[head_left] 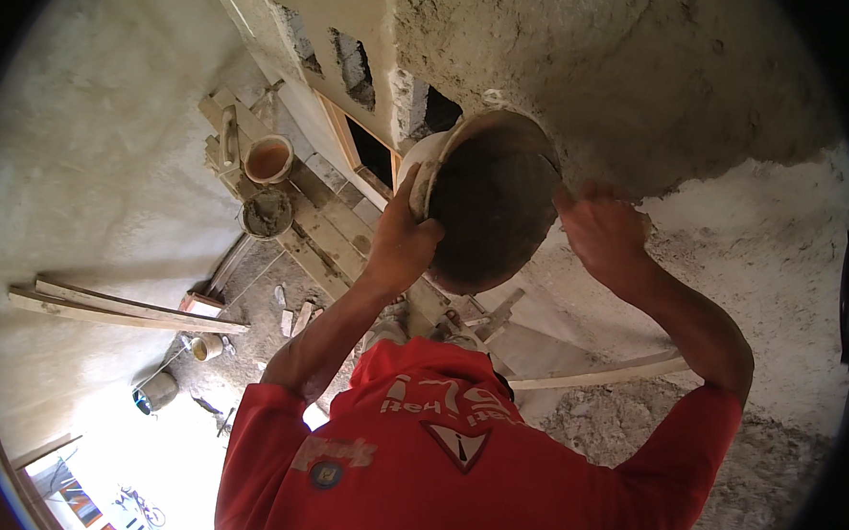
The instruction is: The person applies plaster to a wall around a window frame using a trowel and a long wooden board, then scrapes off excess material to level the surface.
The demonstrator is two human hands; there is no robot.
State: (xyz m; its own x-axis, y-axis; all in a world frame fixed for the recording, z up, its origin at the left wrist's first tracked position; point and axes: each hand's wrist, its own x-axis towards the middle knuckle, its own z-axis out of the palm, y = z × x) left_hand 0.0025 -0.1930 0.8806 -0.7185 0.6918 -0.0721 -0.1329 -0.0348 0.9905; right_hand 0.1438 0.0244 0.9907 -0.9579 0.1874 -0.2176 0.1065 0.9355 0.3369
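Observation:
A round bucket (490,206) with grey mortar inside is tilted toward me in front of the wall. My left hand (405,235) grips its left rim, thumb over the edge and fingers round the outside. At the opposite rim, my right hand (604,226) is closed with its knuckles up. A small yellowish end pokes out beside that wrist, but what the fingers hold is hidden. Behind the bucket, the wall carries damp grey plaster (683,96) above a paler rough area (733,233).
Below left, a plank scaffold (326,226) carries a reddish-lined bucket (269,159), a mortar-filled bucket (267,214) and a long-handled float (228,135). Long boards (124,312) jut across the left. Further buckets (156,392) stand on the floor near a bright doorway. Broken openings (353,67) mark the wall.

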